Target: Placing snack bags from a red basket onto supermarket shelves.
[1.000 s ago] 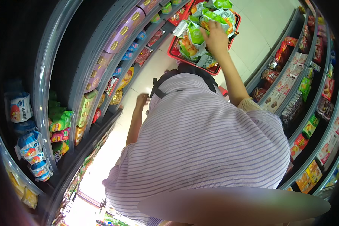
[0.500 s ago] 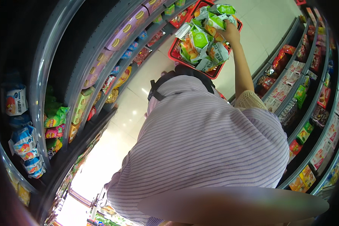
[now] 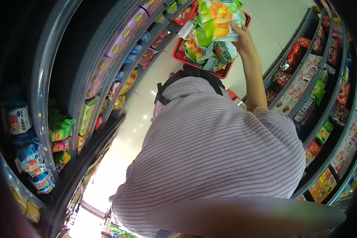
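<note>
My right hand (image 3: 243, 39) grips the edge of a green-and-white snack bag (image 3: 222, 20) printed with orange pieces. The bag is raised over a red shopping basket (image 3: 225, 73), partly cut off by the top of the picture. Under and beside it, several similar green-and-white bags (image 3: 194, 47) lie heaped inside the basket. My right arm stretches up along the right side of the striped top. My left hand is out of the picture.
Shelves of coloured snack packets (image 3: 31, 158) curve along the left, behind clear rails (image 3: 41, 79). More shelves with boxes and bags (image 3: 295, 89) run down the right. Pale floor tiles (image 3: 271, 23) show between them. A dark bag with straps (image 3: 168, 89) sits by the basket.
My right hand has lifted one snack bag up from the heap, and the bag now looks larger and nearer. The basket has shifted slightly left in the picture.
</note>
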Motion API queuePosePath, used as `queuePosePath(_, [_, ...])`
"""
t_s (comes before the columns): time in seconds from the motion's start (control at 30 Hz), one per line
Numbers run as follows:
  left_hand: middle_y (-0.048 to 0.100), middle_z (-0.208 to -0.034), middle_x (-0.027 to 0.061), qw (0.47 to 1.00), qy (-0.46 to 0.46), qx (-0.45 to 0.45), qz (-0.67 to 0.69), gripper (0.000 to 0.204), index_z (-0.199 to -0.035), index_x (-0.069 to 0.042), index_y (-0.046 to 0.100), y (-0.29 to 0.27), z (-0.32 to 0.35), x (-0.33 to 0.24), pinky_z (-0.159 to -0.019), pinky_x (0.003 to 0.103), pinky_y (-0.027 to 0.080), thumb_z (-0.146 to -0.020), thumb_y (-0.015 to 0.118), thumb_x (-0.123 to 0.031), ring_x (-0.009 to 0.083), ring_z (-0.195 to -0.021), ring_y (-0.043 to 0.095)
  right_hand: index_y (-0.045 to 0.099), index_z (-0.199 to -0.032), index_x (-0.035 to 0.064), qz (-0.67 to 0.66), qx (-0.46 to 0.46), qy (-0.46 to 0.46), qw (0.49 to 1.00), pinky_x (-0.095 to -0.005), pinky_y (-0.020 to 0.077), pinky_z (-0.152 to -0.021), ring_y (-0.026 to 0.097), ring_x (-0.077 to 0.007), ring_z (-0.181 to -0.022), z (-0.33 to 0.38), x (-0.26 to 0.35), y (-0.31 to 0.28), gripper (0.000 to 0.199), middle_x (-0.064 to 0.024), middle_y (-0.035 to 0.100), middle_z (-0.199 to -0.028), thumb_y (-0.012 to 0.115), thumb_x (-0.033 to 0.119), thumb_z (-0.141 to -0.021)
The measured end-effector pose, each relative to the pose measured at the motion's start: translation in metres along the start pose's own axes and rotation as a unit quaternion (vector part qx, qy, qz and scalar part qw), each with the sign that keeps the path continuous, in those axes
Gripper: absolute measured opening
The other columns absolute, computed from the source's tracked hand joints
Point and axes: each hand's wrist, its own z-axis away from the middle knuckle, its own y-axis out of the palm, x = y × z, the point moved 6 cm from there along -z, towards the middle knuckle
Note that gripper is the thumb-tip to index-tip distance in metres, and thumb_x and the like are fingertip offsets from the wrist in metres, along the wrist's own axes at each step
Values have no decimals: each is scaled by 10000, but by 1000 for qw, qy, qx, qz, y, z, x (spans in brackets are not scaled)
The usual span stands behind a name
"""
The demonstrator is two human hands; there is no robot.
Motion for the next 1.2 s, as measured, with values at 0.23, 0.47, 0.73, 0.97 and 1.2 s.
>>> queuePosePath(0.23, [593,-1127,130,937,246,-64,238,415,-1230,-18,474,-139,63,-208,-885,391,443,-898,527,-261,287,-1054,572,438,-1264,-60,100,60,35,993,-313,438,-877,567,-192,-1021,41,-60,56,761,-132,585,-1129,797,301,-699])
queuePosePath(0.47, [448,-1324,109,777,282,143,545,586,-1382,-64,292,-113,130,-379,-978,383,420,-895,594,-183,235,-1202,474,490,-1226,-26,199,177,-47,963,-302,415,-887,530,-187,-1041,80,-89,77,711,-115,561,-1149,774,389,-722])
queuePosePath(0.73, [490,-1283,98,753,218,87,614,566,-1358,-82,334,-108,108,-359,-930,389,454,-877,618,-173,237,-1147,521,371,-1302,-17,695,-107,-250,665,-435,434,-887,509,-389,-1066,48,-58,-67,895,-242,512,-1163,791,406,-635])
queuePosePath(0.97, [497,-1289,105,729,236,82,637,482,-1311,-49,403,-116,115,-367,-974,402,420,-896,581,-216,234,-1169,513,498,-1240,43,583,-123,-172,784,-403,465,-857,578,-345,-994,34,-77,-118,681,-184,590,-1075,735,274,-644])
queuePosePath(1.2, [460,-1324,94,695,254,28,672,565,-1362,-82,332,-129,122,-353,-1006,439,385,-887,590,-245,248,-1221,461,495,-1245,-5,306,-26,-45,951,-327,449,-889,578,-195,-1015,38,-6,-127,583,-121,598,-1130,716,205,-748])
